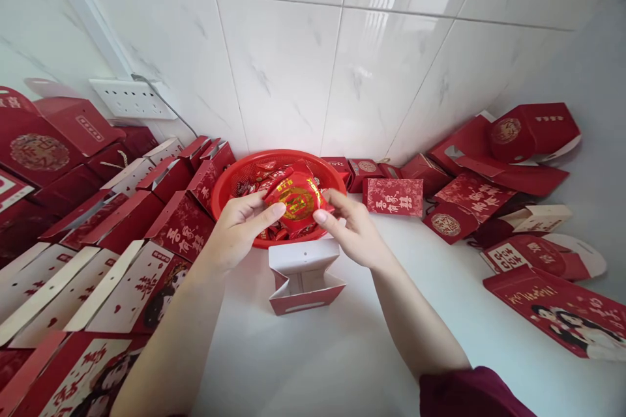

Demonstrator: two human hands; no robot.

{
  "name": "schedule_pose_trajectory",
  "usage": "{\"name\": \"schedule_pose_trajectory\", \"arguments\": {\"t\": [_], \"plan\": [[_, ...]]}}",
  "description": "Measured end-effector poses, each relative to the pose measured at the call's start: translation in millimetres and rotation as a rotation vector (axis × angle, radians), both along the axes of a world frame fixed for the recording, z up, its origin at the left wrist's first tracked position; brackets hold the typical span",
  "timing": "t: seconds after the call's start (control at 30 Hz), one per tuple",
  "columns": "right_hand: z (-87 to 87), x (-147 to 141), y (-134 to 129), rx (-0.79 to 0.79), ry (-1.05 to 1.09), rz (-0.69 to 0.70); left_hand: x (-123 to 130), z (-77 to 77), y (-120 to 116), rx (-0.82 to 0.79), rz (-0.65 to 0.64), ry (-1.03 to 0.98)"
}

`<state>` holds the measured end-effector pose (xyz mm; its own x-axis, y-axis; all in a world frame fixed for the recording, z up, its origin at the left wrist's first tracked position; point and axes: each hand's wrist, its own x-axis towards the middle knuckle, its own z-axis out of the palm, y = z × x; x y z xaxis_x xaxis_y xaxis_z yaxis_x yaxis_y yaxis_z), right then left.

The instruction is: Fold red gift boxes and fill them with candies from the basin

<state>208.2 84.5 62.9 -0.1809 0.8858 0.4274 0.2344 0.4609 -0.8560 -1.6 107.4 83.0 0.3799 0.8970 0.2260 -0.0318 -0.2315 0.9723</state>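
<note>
Between my two hands is a shiny red packet with a round gold emblem [296,203], raised over the front of a red plastic basket [225,172]. My left hand [239,225] pinches its left side between thumb and fingers. On the opposite edge, my right hand [353,225] grips it the same way. Red wrapped sweets [264,172] lie in the basket, partly hidden by the packet. Just below my hands, a small red and white paper box [306,280] stands on the white table with its top open; its visible inside looks bare.
Rows of red and white gift boxes [141,280] line the left side. More red boxes [474,199] lie piled at the right, and a flat red box [394,197] sits beside the basket. A tiled wall [283,65] with a socket strip [132,99] and cable closes off the back.
</note>
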Motion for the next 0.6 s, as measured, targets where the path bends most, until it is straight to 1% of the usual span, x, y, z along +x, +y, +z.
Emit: {"name": "schedule_pose_trajectory", "arguments": {"t": [0.07,0.1,0.17,0.33,0.43,0.53,0.6], "plan": [[-1.5,-1.0,0.3,-0.143,0.066,0.153,1.4,0.8,-1.7,-0.004,-0.045,0.000],[-1.9,-1.7,0.0,-0.193,0.112,0.201,1.6,0.9,-2.2,-0.007,-0.059,-0.002],[-2.2,-2.7,-1.2,-0.239,0.182,0.241,1.2,0.7,-2.5,-0.007,-0.073,-0.008],[-1.7,-2.7,-3.3,-0.228,0.197,0.245,0.4,-0.8,-1.8,-0.010,-0.093,-0.008],[-2.5,-4.3,-2.8,-0.200,0.173,0.185,1.4,-0.1,-2.9,-0.009,-0.073,0.007],[-2.3,-6.5,-2.5,-0.152,0.201,0.097,1.1,3.1,-5.6,0.007,-0.055,0.105],[-0.9,-5.8,-2.9,-0.142,0.245,0.104,0.0,5.8,-7.1,0.033,-0.052,0.196]]}}
